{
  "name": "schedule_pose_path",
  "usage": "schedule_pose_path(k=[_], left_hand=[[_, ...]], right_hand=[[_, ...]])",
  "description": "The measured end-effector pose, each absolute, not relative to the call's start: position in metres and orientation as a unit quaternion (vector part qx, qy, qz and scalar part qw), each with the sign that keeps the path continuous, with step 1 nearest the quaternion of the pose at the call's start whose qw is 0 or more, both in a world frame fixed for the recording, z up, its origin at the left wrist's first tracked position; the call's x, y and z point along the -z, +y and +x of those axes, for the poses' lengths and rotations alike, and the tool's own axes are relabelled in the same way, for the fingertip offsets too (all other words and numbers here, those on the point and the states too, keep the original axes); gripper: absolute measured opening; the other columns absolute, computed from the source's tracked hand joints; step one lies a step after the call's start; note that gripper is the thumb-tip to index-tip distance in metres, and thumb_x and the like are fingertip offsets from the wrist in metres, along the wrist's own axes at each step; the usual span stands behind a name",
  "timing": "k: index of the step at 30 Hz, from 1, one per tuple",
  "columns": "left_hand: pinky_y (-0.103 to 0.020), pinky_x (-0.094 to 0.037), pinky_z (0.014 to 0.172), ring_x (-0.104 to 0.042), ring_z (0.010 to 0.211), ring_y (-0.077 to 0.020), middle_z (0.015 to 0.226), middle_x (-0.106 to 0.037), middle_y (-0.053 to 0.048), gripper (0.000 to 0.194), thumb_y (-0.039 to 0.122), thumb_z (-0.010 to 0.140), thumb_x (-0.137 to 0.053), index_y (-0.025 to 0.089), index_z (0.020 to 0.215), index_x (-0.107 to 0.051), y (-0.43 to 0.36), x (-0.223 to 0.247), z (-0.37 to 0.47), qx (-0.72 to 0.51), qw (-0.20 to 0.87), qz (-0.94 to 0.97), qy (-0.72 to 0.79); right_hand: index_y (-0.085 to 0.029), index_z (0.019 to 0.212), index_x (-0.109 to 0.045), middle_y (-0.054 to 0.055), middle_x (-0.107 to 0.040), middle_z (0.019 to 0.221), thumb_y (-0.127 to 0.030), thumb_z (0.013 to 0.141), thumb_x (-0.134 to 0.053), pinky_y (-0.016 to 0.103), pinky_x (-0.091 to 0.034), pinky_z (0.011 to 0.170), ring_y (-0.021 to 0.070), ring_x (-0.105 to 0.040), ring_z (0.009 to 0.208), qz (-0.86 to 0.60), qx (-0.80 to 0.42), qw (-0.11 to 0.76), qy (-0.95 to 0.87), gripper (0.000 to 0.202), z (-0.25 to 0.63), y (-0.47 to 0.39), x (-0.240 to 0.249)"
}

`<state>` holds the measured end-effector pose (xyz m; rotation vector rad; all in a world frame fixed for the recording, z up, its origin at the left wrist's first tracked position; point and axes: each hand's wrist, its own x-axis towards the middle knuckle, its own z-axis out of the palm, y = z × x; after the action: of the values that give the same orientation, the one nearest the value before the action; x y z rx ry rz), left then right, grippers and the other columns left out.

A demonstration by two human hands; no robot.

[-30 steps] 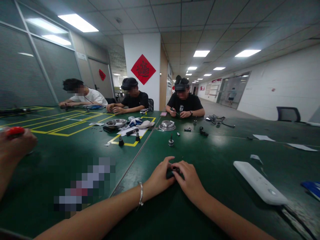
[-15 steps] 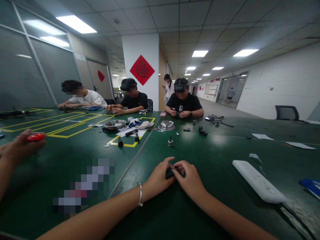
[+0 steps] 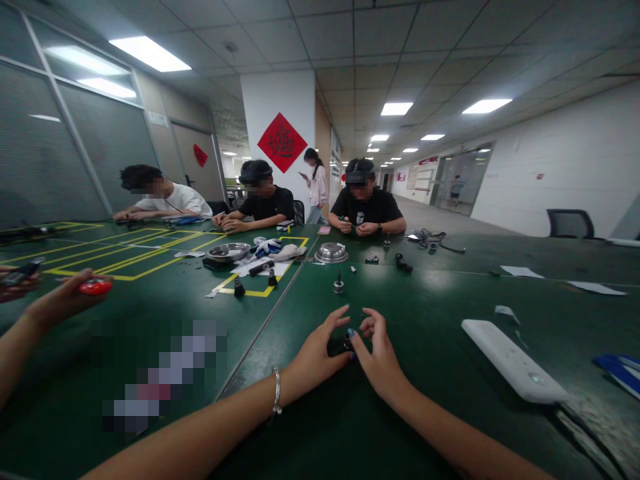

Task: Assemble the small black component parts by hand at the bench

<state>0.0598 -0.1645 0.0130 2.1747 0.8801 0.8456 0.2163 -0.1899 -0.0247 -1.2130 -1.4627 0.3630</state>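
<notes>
A small dark round part (image 3: 347, 343) sits between my two hands, just above the green tabletop. My left hand (image 3: 316, 348) curls round it, the thumb below it and the index finger raised; its other fingers are partly hidden. Against or very near the part is the thumb of my right hand (image 3: 379, 353), whose index finger stands apart from the thumb and grips nothing. Beyond my hands, a small metal part with a dark upright stem (image 3: 339, 285) stands on the table.
A white power strip (image 3: 513, 360) lies to the right. Farther back are a metal bowl (image 3: 331, 253), a steel dish (image 3: 229, 251), gloves (image 3: 267, 247) and two black conical parts (image 3: 239, 288). At left, another person's hand (image 3: 60, 300) holds a red object (image 3: 95, 287). Several people sit opposite.
My right fingers have opened away from the small part, where both hands were pinched together. The other person's hand with the red object has moved right, and a dark tool has appeared behind it.
</notes>
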Motion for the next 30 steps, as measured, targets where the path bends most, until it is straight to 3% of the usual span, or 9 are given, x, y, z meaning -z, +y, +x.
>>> schedule_pose_path(k=[4, 7, 14, 18, 24, 27, 30], left_hand=[[-0.034, -0.041, 0.094, -0.057, 0.105, -0.0186, 0.111, -0.064, -0.002, 0.04, 0.019, 0.076, -0.06, 0.026, 0.115, -0.056, -0.163, -0.028, 0.058, -0.261, 0.271, 0.863, 0.338], [-0.029, -0.045, 0.086, -0.061, 0.094, -0.0164, 0.1, -0.068, 0.001, 0.023, 0.023, 0.077, -0.058, 0.025, 0.099, -0.065, -0.152, -0.039, 0.047, -0.202, 0.234, 0.888, 0.339], [-0.027, -0.046, 0.079, -0.061, 0.091, -0.0194, 0.093, -0.069, -0.001, 0.022, 0.027, 0.071, -0.06, 0.022, 0.091, -0.067, -0.089, -0.057, -0.008, -0.121, 0.125, 0.855, 0.489], [-0.037, -0.035, 0.096, -0.044, 0.119, -0.0281, 0.093, -0.07, -0.004, 0.023, 0.029, 0.073, -0.06, 0.022, 0.092, -0.069, -0.05, -0.061, -0.036, -0.125, -0.045, 0.788, 0.602], [-0.049, -0.027, 0.099, -0.025, 0.13, -0.0377, 0.111, -0.064, -0.009, 0.028, 0.037, 0.076, -0.058, 0.021, 0.095, -0.069, -0.008, -0.057, -0.061, -0.129, -0.148, 0.712, 0.674], [-0.048, -0.023, 0.102, -0.021, 0.132, -0.0379, 0.124, -0.056, -0.012, 0.039, 0.04, 0.075, -0.058, 0.017, 0.107, -0.064, 0.001, -0.055, -0.065, -0.142, -0.19, 0.706, 0.668], [-0.047, -0.018, 0.105, -0.017, 0.134, -0.0352, 0.135, -0.044, -0.017, 0.051, 0.038, 0.086, -0.042, 0.006, 0.126, -0.046, 0.0, -0.052, -0.069, -0.184, -0.234, 0.674, 0.676]], right_hand=[[-0.019, 0.12, -0.034, 0.005, -0.046, 0.091, -0.043, 0.09, -0.034, 0.034, -0.043, 0.079, 0.0212, -0.051, 0.087, -0.523, -0.204, 0.63, -0.536, 0.038, 0.221, -0.186, 0.027], [-0.02, 0.12, -0.034, 0.006, -0.045, 0.095, -0.041, 0.092, -0.03, 0.033, -0.043, 0.078, 0.021, -0.051, 0.089, -0.512, -0.206, 0.639, -0.535, 0.035, 0.221, -0.187, 0.025], [-0.02, 0.122, -0.035, 0.007, -0.046, 0.101, -0.032, 0.095, -0.03, 0.034, -0.042, 0.084, 0.0209, -0.049, 0.097, -0.475, -0.216, 0.615, -0.592, 0.03, 0.216, -0.198, 0.021], [-0.02, 0.12, -0.038, 0.008, -0.047, 0.101, -0.034, 0.093, -0.031, 0.034, -0.042, 0.084, 0.0212, -0.05, 0.094, -0.499, -0.252, 0.626, -0.544, 0.031, 0.218, -0.192, 0.024], [-0.019, 0.116, -0.043, 0.009, -0.051, 0.1, -0.038, 0.092, -0.031, 0.033, -0.045, 0.074, 0.0232, -0.053, 0.088, -0.545, -0.274, 0.621, -0.492, 0.033, 0.222, -0.184, 0.027], [-0.019, 0.115, -0.043, 0.01, -0.051, 0.101, -0.035, 0.092, -0.03, 0.033, -0.045, 0.078, 0.0224, -0.054, 0.091, -0.539, -0.265, 0.618, -0.507, 0.03, 0.22, -0.185, 0.025], [-0.02, 0.114, -0.043, 0.01, -0.051, 0.103, -0.032, 0.093, -0.03, 0.033, -0.046, 0.079, 0.0219, -0.054, 0.092, -0.531, -0.274, 0.618, -0.511, 0.028, 0.218, -0.185, 0.024]])
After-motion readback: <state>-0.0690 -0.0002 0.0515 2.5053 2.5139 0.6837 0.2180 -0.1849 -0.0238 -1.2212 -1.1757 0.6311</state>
